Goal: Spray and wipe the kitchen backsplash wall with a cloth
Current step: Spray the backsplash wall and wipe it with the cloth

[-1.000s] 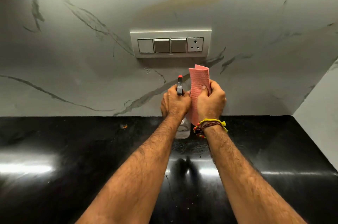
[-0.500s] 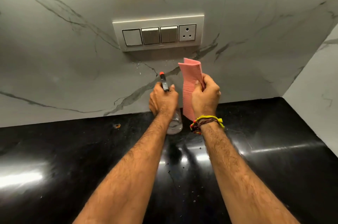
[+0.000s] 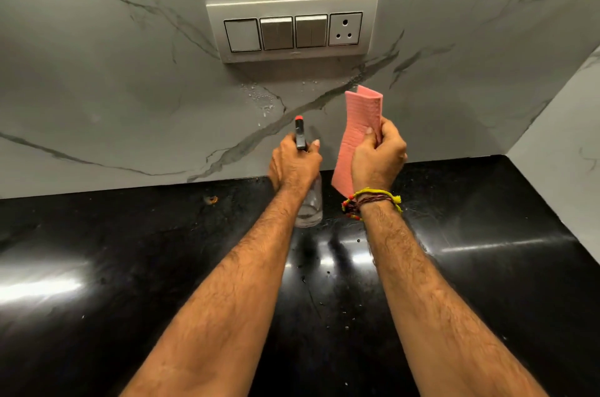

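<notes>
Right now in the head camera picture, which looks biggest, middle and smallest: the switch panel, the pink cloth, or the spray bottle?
1. Switch panel, clearly the largest.
2. Pink cloth.
3. Spray bottle, smallest, though the left hand hides much of it, so second and third are unsure.

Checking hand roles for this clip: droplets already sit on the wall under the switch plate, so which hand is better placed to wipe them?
Probably the right hand: it grips the folded pink cloth, raised near the wall. The left hand is occupied holding the spray bottle. The droplets lie up and left of the cloth.
</notes>
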